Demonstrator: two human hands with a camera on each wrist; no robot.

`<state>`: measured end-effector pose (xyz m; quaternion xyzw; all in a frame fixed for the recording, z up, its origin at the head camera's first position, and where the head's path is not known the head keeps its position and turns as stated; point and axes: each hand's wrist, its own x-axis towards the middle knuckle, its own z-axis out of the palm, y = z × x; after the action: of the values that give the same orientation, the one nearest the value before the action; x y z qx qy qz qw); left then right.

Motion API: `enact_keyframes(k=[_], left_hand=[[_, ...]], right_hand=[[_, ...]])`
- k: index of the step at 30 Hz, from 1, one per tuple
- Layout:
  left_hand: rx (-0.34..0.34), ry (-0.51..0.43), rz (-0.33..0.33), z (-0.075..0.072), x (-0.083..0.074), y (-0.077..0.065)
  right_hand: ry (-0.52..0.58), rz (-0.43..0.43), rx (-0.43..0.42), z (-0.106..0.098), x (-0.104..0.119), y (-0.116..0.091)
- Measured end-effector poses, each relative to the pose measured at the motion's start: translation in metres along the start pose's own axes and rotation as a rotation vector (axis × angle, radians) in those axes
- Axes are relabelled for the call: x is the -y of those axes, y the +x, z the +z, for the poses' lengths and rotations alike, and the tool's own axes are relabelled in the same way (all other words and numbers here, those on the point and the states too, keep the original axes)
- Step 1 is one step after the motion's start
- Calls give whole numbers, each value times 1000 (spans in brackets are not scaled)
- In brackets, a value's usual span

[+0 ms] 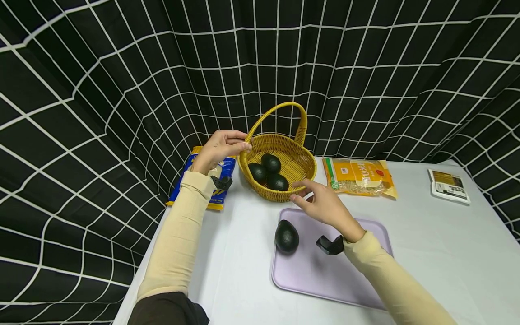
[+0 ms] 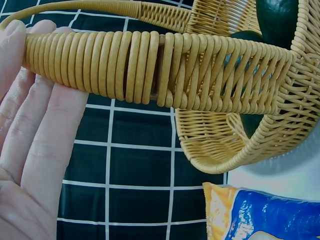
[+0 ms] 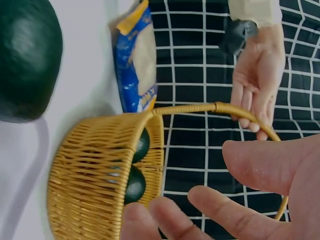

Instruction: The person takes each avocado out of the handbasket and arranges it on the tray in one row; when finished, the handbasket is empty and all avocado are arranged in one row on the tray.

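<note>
A yellow wicker basket [image 1: 301,166] stands at the back of the table with three dark green avocados [image 1: 271,163] on its left side. My left hand [image 1: 222,146] pinches the basket's arched handle [image 2: 100,65], thumb on one side and fingers on the other. At the basket's near right rim, my right hand [image 1: 322,203] hovers with fingers apart and nothing between them; in the right wrist view its loosely bent fingers [image 3: 225,210] overlap the basket. Another avocado [image 1: 286,237] lies on the left edge of a lilac tray [image 1: 321,275], below the right hand.
Behind my left wrist lies a blue and yellow bag [image 1: 221,192]. An orange food packet [image 1: 359,177] is right of the basket, and a small white and brown packet [image 1: 448,186] lies farther right. A black curtain with white grid lines [image 1: 276,54] hangs close behind the table.
</note>
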<state>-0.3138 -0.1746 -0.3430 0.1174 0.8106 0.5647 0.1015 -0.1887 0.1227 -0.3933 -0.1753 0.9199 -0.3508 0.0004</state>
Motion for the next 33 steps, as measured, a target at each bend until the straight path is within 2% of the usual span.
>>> enact_keyframes(k=[9,19,25,33], left_hand=[[9,-27,-3,-1,0,1],[14,-38,-7,-1,-1,2],[12,-23,-19,0,0,2],[10,-16,-12,-2,0,2]], right_hand=[[22,17,4,-7,2,29],[-12,46,46,-7,-4,59],[-28,74,67,-3,-13,74],[-35,120,138,7,-22,87]])
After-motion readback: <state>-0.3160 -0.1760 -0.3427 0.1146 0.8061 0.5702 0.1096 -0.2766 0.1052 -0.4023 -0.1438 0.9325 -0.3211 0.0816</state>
